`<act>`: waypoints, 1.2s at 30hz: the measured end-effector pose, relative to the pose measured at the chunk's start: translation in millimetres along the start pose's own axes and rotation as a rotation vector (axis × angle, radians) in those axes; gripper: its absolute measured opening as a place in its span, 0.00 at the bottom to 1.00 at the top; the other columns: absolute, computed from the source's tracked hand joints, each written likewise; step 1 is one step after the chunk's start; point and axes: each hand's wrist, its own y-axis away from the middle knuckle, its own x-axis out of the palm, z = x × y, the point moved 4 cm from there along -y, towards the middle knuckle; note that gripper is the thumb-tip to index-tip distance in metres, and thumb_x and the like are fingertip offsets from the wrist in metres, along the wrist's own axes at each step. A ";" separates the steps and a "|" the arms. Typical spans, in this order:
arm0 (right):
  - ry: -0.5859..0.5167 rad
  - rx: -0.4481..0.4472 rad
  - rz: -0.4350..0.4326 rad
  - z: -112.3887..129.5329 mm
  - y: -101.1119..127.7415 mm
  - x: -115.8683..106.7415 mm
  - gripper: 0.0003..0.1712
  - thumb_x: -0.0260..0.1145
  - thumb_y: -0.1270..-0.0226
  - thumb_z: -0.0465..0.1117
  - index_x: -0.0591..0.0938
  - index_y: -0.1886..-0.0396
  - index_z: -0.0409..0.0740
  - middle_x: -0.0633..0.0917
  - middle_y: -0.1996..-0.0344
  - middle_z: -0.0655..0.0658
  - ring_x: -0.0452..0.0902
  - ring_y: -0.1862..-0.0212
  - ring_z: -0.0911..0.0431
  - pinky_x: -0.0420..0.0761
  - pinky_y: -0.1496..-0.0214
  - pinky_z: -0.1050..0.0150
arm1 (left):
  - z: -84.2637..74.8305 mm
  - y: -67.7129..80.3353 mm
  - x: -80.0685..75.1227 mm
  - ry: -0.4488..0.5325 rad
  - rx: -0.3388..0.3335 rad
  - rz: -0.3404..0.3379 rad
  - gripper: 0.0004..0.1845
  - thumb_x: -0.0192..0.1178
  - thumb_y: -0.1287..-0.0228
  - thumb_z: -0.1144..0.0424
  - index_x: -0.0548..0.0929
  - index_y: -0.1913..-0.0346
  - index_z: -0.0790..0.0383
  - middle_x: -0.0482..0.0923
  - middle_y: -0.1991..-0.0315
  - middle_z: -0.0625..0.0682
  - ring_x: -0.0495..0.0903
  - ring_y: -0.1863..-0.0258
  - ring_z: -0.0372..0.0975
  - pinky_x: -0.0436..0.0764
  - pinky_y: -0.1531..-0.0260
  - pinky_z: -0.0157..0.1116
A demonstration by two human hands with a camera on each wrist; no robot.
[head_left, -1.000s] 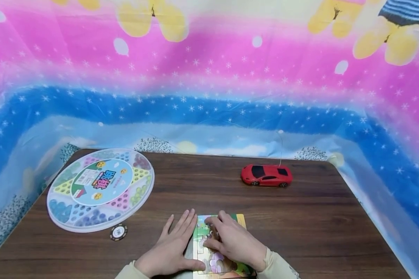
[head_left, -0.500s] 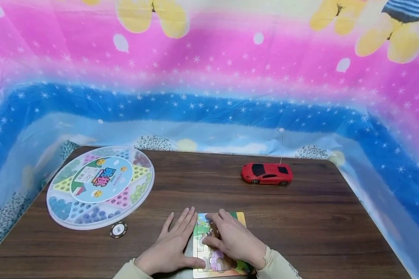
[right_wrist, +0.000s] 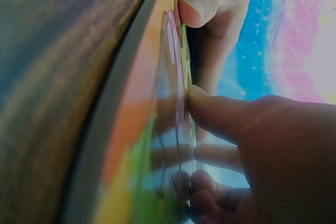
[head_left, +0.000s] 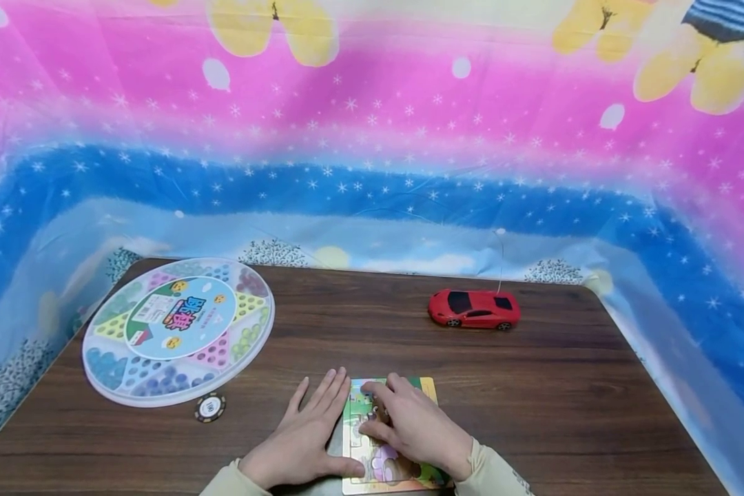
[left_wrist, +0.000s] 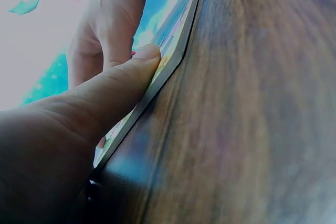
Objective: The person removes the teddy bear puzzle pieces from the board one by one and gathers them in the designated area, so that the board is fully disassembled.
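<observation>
A flat jigsaw puzzle in a tray [head_left: 430, 394], with a cartoon brown animal on it, lies at the table's front. My left hand [head_left: 306, 437] lies along its left side with fingers straight. The left thumb [left_wrist: 121, 80] reaches over the near left part of the board, its tip on top. Over the puzzle's middle and right arches my right hand [head_left: 420, 428], fingers bent. In the right wrist view its thumb [right_wrist: 218, 113] and fingertips touch the glossy picture surface [right_wrist: 139, 108], set apart from each other. The palm hides much of the picture.
A round Chinese checkers set [head_left: 180, 331] with coloured marbles lies at the left. Near its lower rim is a black and white poker chip [head_left: 211, 408]. A red toy car [head_left: 474, 309] with a thin antenna stands at the back right. A patterned curtain [head_left: 372, 138] surrounds the table.
The head view has shifted very slightly. Both hands keep the same places on the puzzle.
</observation>
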 end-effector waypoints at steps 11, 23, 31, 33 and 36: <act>0.021 0.028 -0.010 0.7 -1.0 2.4 0.32 0.59 0.32 0.62 0.74 0.37 0.47 0.72 0.63 0.57 0.66 0.66 0.62 0.72 0.61 0.67 | -0.8 0.2 -0.6 0.000 0.003 -0.009 0.64 0.57 0.49 0.25 0.45 0.23 0.67 0.38 0.22 0.59 0.37 0.24 0.49 0.33 0.33 0.60; 0.062 0.015 -0.016 2.5 0.1 1.8 0.33 0.59 0.31 0.62 0.74 0.35 0.49 0.69 0.69 0.57 0.63 0.72 0.62 0.68 0.70 0.69 | -0.6 0.0 0.2 -0.008 0.002 -0.012 0.64 0.56 0.50 0.24 0.46 0.23 0.67 0.39 0.22 0.59 0.37 0.24 0.49 0.33 0.33 0.60; 0.075 0.013 -0.002 2.9 -1.7 2.4 0.33 0.60 0.32 0.62 0.74 0.34 0.51 0.69 0.69 0.58 0.64 0.73 0.63 0.68 0.73 0.70 | -0.3 0.0 0.7 -0.015 0.003 -0.025 0.65 0.56 0.50 0.24 0.47 0.23 0.67 0.40 0.22 0.59 0.38 0.24 0.49 0.33 0.33 0.60; 0.071 0.016 0.001 2.8 -2.1 2.3 0.33 0.60 0.32 0.62 0.73 0.34 0.51 0.69 0.69 0.58 0.64 0.74 0.63 0.68 0.74 0.70 | -0.5 0.2 0.3 -0.021 0.005 -0.028 0.65 0.56 0.50 0.24 0.47 0.23 0.68 0.40 0.22 0.60 0.38 0.24 0.49 0.34 0.33 0.60; 0.049 0.025 0.007 1.6 -2.6 2.1 0.33 0.60 0.33 0.63 0.73 0.34 0.52 0.69 0.69 0.57 0.65 0.74 0.63 0.69 0.72 0.69 | -1.1 0.7 -0.1 -0.018 0.007 -0.024 0.65 0.56 0.50 0.24 0.47 0.23 0.68 0.40 0.22 0.60 0.38 0.24 0.49 0.34 0.33 0.60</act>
